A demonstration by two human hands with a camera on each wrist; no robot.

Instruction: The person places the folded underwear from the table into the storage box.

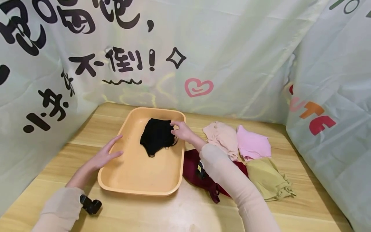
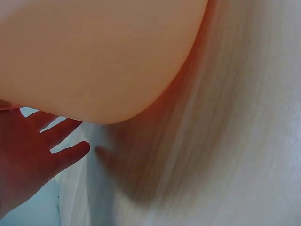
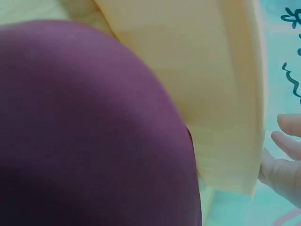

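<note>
A folded black garment [image 1: 157, 135] with thin loops at its edge lies in the orange tray [image 1: 139, 175], toward its far right part. My right hand [image 1: 184, 131] reaches over the tray's right rim, fingertips right at the garment's corner. In the right wrist view the thumb and fingers of this hand [image 3: 287, 165] stand apart beside the tray rim. At the tray's left side, my left hand [image 1: 104, 156] has its fingers spread by the rim. The left wrist view shows that hand [image 2: 33, 155] loosely extended along the tray's outer wall [image 2: 108, 70].
Right of the tray lies a maroon bra [image 1: 194, 164], partly under my right forearm. Beyond it are folded beige-pink [image 1: 221, 137], pink [image 1: 252, 142] and olive-yellow garments [image 1: 268, 178]. Printed cloth walls [image 1: 246, 58] surround the wooden table [image 1: 139, 214].
</note>
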